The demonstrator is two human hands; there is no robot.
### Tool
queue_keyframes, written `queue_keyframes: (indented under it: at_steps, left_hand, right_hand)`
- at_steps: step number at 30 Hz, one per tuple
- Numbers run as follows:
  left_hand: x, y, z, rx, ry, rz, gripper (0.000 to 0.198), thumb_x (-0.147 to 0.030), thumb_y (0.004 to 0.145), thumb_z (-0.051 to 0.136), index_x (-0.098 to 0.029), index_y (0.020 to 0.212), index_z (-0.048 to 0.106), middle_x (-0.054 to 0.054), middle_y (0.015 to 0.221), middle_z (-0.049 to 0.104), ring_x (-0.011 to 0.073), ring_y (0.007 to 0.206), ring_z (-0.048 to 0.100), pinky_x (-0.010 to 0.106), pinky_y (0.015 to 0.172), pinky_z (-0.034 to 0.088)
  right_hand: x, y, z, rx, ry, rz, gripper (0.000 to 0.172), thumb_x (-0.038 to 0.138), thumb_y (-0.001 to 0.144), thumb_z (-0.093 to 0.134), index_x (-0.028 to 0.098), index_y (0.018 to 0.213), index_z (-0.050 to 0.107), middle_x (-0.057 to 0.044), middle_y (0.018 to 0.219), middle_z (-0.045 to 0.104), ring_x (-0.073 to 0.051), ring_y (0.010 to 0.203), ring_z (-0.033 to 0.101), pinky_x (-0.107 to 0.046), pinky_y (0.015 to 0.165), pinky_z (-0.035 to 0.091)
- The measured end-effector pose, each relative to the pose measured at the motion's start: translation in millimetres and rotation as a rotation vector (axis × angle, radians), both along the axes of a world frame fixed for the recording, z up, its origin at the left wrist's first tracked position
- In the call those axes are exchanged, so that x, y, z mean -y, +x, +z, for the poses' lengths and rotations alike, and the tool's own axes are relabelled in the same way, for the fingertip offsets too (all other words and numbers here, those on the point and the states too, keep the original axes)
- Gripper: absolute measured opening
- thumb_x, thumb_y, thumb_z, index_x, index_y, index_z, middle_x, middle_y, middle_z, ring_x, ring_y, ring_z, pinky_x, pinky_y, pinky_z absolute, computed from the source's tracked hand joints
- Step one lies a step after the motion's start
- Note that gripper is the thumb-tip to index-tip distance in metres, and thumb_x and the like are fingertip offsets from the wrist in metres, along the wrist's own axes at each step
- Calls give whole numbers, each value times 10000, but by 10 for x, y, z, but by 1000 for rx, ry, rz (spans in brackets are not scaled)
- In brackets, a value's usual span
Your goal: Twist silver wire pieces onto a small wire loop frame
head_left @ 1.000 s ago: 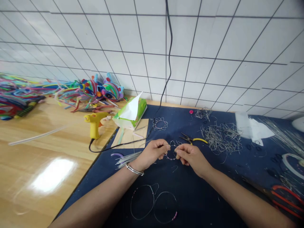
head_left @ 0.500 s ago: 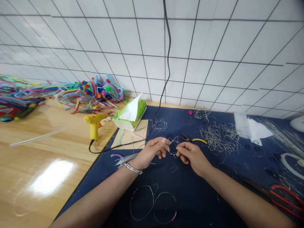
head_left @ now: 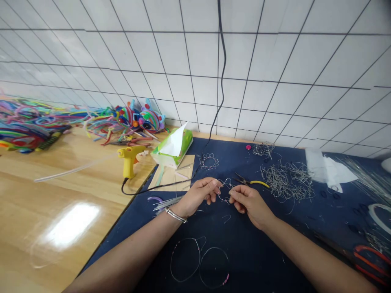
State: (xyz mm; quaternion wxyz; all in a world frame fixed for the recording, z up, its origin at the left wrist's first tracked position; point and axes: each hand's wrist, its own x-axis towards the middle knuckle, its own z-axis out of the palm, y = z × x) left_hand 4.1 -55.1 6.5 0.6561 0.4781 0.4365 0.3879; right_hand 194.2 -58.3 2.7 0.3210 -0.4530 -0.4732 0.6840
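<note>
A small looped wire ring with pinkish beads [head_left: 225,200] is stretched between my two hands above the dark blue mat. My left hand [head_left: 204,193], with a silver bracelet on its wrist, pinches the ring's left side. On the right side, my right hand [head_left: 246,201] grips the wire between thumb and fingers. Just behind lies a similar flower-shaped wire ring [head_left: 209,161]. Pliers with a yellow handle [head_left: 259,183] rest beyond my right hand. Nearer the front edge are two large wire circles [head_left: 185,260], one with pink beads.
A yellow glue gun [head_left: 129,162] stands left, beside a green tissue pack [head_left: 174,147]. Tangled wire [head_left: 287,179] lies right of the pliers. Red-handled scissors [head_left: 371,260] are at far right. Colourful pipe cleaners [head_left: 27,126] fill the back left. A black cord [head_left: 222,81] hangs down the tiled wall.
The view has shifted slightly, so the scene sits further right. Both hands keep hold of the wire ring, with only slight finger movement.
</note>
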Motion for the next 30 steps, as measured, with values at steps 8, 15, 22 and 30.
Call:
queue_keyframes:
  at_steps: [8,15,22,30]
  left_hand:
    - [-4,-4,-37,-24,24,-2,375,-465,792,453,-120,884,564,40,737,575,64,505,490,172,427,339]
    - [-6,-16,-31,-28,16,-22,358,-452,803,442,-130,894,569,37,748,578,63,504,494,180,435,344]
    - [5,-9,-43,-62,44,-30,310,-418,790,486,-133,883,563,26,736,574,57,497,479,177,438,345]
    - [18,12,-15,-50,74,-54,295,-402,796,481,-132,880,561,45,821,600,59,527,500,170,445,346]
  right_hand:
    - [-5,-12,22,-10,-19,-19,281,432,717,566,161,781,534,-6,683,557,-52,467,390,-202,417,266]
    - [-35,12,-9,-71,-49,-37,244,398,723,571,165,785,531,-1,686,548,-50,470,394,-202,418,260]
    - [-49,27,-25,-115,-71,-40,229,376,733,571,160,789,522,-5,687,539,-51,479,398,-199,419,250]
    - [-63,49,-36,-165,-111,-44,213,363,723,590,162,758,526,-2,687,549,-46,472,402,-198,416,240]
